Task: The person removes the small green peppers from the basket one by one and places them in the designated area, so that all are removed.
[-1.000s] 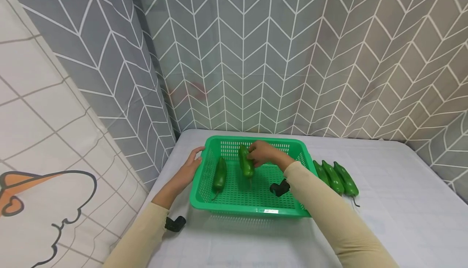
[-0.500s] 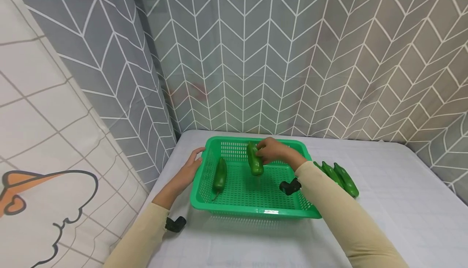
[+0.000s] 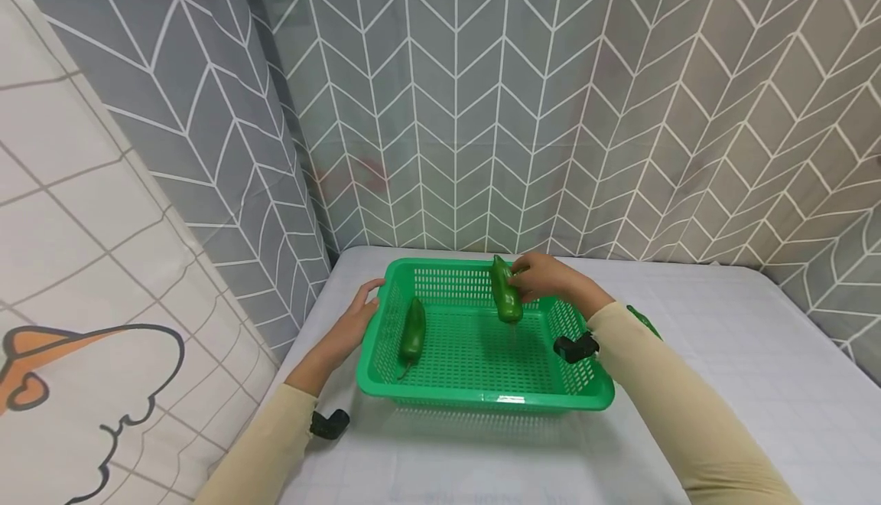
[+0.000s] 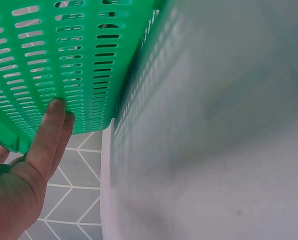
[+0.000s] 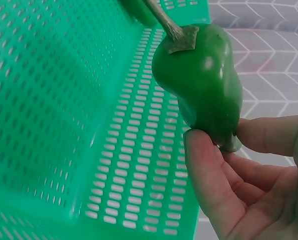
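My right hand [image 3: 540,275] pinches a long green pepper [image 3: 505,294] between thumb and fingers, above the back right part of a green plastic basket [image 3: 482,399]. In the right wrist view the pepper's stem end [image 5: 181,40] points away from the fingertips. My left hand [image 3: 356,317] holds the basket's left rim. Its fingers [image 4: 48,132] lie along the outside of the slotted wall in the left wrist view, and the rim passes inside the hand. Another green pepper [image 3: 413,330] lies in the basket along the left side.
Right of the basket, part of a green pepper [image 3: 643,320] shows on the white tablecloth [image 3: 743,382]; the right sleeve [image 3: 677,390] covers what lies around it. A grey chevron curtain [image 3: 482,145] hangs behind the table. Black wrist cameras [image 3: 577,347] sit at both wrists.
My right hand has carried the pepper to the right and slightly up over the basket. The right sleeve now covers most of the peppers on the table. My left hand stays put.
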Demonstrator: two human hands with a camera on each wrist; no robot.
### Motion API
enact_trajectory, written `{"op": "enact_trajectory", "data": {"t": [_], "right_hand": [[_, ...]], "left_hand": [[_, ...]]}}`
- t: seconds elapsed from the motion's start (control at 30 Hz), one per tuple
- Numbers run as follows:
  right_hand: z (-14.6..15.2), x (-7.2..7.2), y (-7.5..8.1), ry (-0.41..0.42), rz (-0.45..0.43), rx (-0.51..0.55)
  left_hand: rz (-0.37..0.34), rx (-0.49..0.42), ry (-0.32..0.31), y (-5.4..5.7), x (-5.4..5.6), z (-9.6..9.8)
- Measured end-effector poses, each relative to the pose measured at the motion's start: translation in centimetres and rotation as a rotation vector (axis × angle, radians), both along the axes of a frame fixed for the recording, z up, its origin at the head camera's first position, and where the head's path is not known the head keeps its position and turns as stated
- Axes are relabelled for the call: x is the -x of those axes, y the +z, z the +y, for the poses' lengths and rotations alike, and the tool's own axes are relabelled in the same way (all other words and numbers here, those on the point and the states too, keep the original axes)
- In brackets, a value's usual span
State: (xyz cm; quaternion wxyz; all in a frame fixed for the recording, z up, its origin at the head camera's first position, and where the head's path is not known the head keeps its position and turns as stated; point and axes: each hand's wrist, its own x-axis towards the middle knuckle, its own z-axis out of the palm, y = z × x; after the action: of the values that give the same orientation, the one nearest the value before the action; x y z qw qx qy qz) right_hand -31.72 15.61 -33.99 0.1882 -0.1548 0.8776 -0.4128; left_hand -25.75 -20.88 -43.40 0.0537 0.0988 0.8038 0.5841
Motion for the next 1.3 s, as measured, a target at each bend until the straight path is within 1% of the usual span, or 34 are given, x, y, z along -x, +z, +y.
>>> {"op": "enact_trajectory", "data": {"t": [0.23,0.4,0.5,0.77,0.97,1.1,1.3], "right_hand": [[2.3,-0.2,0.4,0.009,-0.005,0.024],[3.8,-0.3,0.6,-0.008,0.003,0.032],[4.6,-0.4,0.6,-0.022,0.005,0.031],[6.0,-0.4,0.7,-0.04,0.017,0.027],[7.0,-0.9,1.2,-0.039,0.016,0.028],[7.8,-1.1,1.1,-0.042,0.018,0.031],[9.1,-1.3,1.2,-0.039,0.026,0.044]], "left_hand": [[0.0,-0.005,0.005,-0.1,0.1,-0.1],[-0.001,0.009,0.011,0.0,0.0,0.0],[0.002,0.014,0.002,0.0,0.1,-0.1],[0.013,0.0,-0.001,0.0,0.1,-0.2],[0.002,-0.005,0.0,-0.3,0.2,-0.1],[0.007,-0.003,-0.007,-0.3,0.2,-0.1],[0.011,-0.001,-0.001,-0.3,0.3,-0.1]]}}
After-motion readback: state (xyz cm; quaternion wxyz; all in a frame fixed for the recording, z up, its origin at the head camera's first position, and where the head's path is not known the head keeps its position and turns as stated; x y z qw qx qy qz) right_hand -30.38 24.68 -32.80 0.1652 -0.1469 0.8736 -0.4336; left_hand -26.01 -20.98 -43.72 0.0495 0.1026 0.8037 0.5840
